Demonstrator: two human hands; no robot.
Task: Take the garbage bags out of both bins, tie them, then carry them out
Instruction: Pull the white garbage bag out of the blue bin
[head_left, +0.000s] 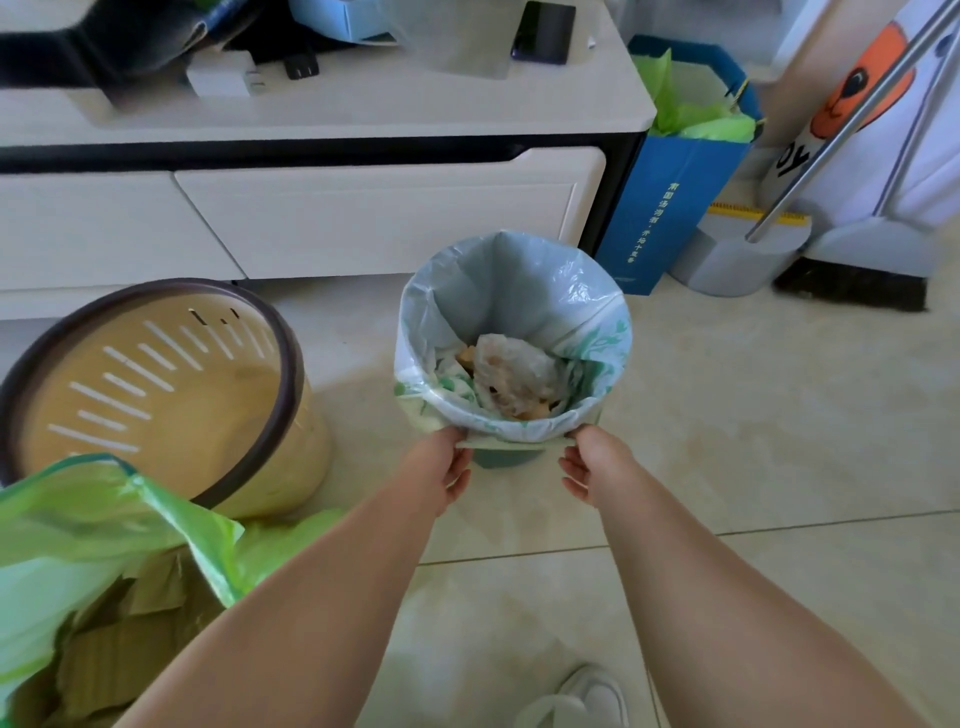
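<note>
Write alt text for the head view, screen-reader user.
Both hands, left hand and right hand, pinch the near edge of the white liner on a small bin holding trash. At left, an emptied tan bin and an untied green bag sit on the floor.

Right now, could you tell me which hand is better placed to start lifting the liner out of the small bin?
Neither clearly: left hand and right hand both pinch the white liner at the small bin's near rim, equally close. Lifting with both seems best.
</note>
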